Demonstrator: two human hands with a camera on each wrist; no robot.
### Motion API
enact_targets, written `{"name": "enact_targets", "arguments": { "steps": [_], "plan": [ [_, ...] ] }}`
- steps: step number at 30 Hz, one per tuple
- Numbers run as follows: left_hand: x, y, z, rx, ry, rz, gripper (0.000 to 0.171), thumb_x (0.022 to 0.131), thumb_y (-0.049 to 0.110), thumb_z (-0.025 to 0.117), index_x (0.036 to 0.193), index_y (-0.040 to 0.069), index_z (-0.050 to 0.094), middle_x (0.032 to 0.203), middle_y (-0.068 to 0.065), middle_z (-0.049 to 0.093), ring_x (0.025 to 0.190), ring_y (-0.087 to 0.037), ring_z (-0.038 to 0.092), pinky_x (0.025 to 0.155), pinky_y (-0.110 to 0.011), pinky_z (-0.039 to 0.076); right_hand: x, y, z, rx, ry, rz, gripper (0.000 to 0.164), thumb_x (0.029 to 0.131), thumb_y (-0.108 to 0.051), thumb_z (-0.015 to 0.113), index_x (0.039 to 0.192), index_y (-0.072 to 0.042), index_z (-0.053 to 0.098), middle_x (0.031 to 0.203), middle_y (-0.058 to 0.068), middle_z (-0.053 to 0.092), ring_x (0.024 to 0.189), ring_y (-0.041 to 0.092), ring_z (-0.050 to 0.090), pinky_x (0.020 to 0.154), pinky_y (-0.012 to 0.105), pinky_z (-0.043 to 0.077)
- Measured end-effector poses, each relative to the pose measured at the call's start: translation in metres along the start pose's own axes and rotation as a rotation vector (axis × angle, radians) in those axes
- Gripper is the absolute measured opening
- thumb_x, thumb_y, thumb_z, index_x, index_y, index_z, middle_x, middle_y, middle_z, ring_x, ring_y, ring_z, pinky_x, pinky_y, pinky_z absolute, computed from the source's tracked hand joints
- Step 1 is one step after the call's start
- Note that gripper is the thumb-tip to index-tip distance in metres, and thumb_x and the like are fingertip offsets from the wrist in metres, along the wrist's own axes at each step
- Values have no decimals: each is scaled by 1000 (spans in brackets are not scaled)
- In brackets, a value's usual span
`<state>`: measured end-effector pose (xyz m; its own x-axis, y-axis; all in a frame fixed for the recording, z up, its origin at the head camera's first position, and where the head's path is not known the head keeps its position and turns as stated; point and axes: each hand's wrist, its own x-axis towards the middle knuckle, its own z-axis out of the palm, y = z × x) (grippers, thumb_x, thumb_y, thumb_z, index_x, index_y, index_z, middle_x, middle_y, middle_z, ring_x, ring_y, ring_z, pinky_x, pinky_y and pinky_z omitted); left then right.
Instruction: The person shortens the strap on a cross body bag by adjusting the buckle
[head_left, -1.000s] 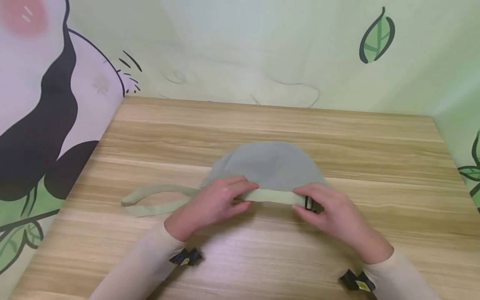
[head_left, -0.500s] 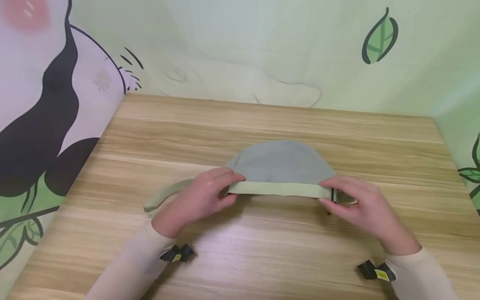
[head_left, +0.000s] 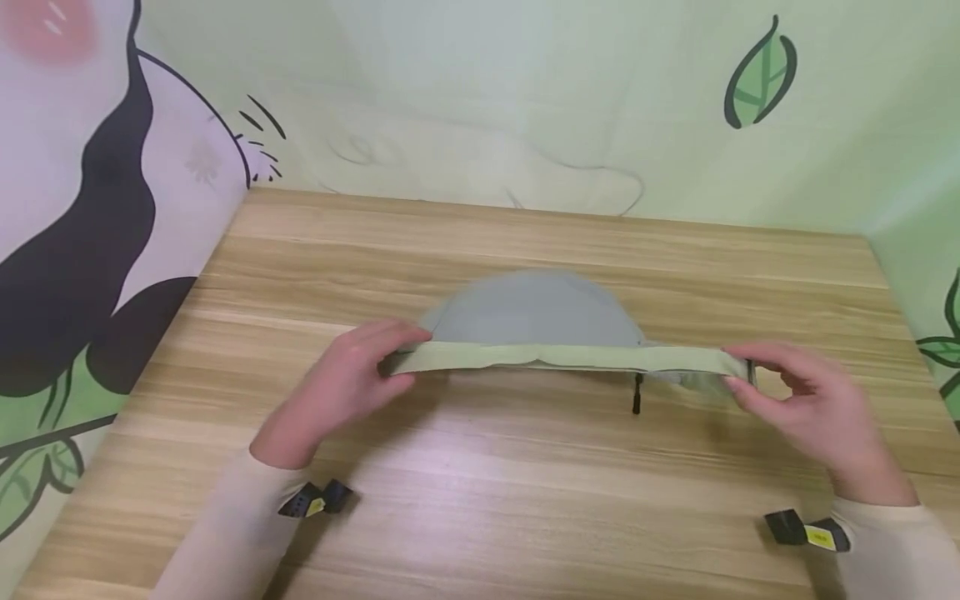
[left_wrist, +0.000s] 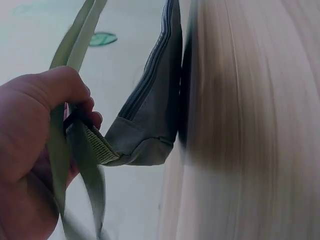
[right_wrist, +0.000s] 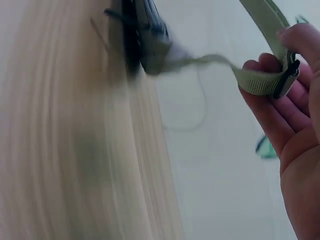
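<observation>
A small grey half-moon waist bag (head_left: 536, 308) lies on the wooden table, its rounded side away from me. Pale green webbing strap (head_left: 577, 357) stretches across the bag's near side between my hands. My left hand (head_left: 341, 383) pinches the strap by the bag's left end; there the left wrist view shows doubled webbing and a zip (left_wrist: 150, 72) along the bag. My right hand (head_left: 817, 408) pinches the strap beside a black slider buckle (right_wrist: 287, 80), off the bag's right end. A black zip pull (head_left: 637, 396) hangs below the strap.
The wooden table (head_left: 540, 517) runs back to a pale green printed wall (head_left: 480, 100). A panda print (head_left: 82, 250) covers the left wall. Black wrist cameras (head_left: 315, 498) sit at both sleeves.
My hands have moved apart, the right one sliding rightward with the slider and the left one leftward. The strap between them is longer, and the loop at the left is no longer seen.
</observation>
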<state>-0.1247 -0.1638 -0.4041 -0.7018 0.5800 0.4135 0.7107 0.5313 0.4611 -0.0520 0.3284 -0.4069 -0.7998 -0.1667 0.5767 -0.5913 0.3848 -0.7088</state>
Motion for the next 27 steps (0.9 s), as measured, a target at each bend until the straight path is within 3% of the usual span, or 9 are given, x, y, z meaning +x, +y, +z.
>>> {"name": "enact_targets", "arguments": {
  "steps": [3,5,9,11,13,16,20,23,27],
  "plan": [
    [-2,-4,-2,-26,10,-25,46,77,-11,87,120,1,75,112,-15,79,96,-28,74,81,-45,64,-3,1,-6,167,41,43,23,85,17,79,106,23,71,114,-1,81,99,6,72,88,10,57],
    [-2,-6,-3,-43,12,-30,46,78,-12,85,121,1,75,111,-13,79,94,-26,73,79,-44,63,-3,1,-7,219,43,38,26,82,23,77,108,25,70,115,3,80,101,8,73,90,11,58],
    [-1,-6,-4,-57,13,-50,46,80,-11,83,123,3,75,111,-11,80,93,-22,72,78,-42,62,-1,2,-3,277,-13,10,32,84,17,82,111,26,68,116,7,79,104,12,71,93,14,57],
    [0,-6,-4,-56,17,-64,45,80,-11,82,122,4,76,110,-10,80,91,-21,70,77,-41,62,1,2,0,202,-56,-15,35,90,0,86,112,22,71,115,4,79,104,10,69,93,12,56],
    [1,-5,-3,-55,22,-69,44,81,-10,81,122,5,76,108,-9,80,88,-19,68,75,-39,60,3,2,4,57,-95,-57,44,95,-24,85,111,16,74,111,-2,78,100,5,66,85,8,52],
    [3,-2,-3,-54,27,-54,43,80,-10,81,120,4,76,105,-9,79,86,-18,66,74,-37,59,6,0,10,-175,-150,-125,60,98,-53,75,110,6,78,103,-4,77,96,-3,62,83,4,47],
    [6,1,-1,-54,18,-33,42,80,-8,81,120,3,75,107,-10,79,87,-20,67,74,-38,60,10,-3,16,-233,-189,-165,57,102,-53,68,110,2,79,98,4,77,98,-6,62,92,4,49],
    [6,0,-1,-46,16,-45,40,82,-7,79,121,3,75,109,-11,79,87,-21,68,74,-39,61,9,-5,13,-222,-182,-108,53,102,-49,71,113,2,79,107,-6,77,104,-8,64,97,4,49],
    [1,-3,-6,-44,32,-68,43,80,-10,80,121,4,75,109,-10,79,87,-20,68,74,-40,60,4,-3,0,-213,-143,-9,31,96,-22,85,114,2,79,121,-24,71,112,-10,63,101,4,47]
  ]
}}
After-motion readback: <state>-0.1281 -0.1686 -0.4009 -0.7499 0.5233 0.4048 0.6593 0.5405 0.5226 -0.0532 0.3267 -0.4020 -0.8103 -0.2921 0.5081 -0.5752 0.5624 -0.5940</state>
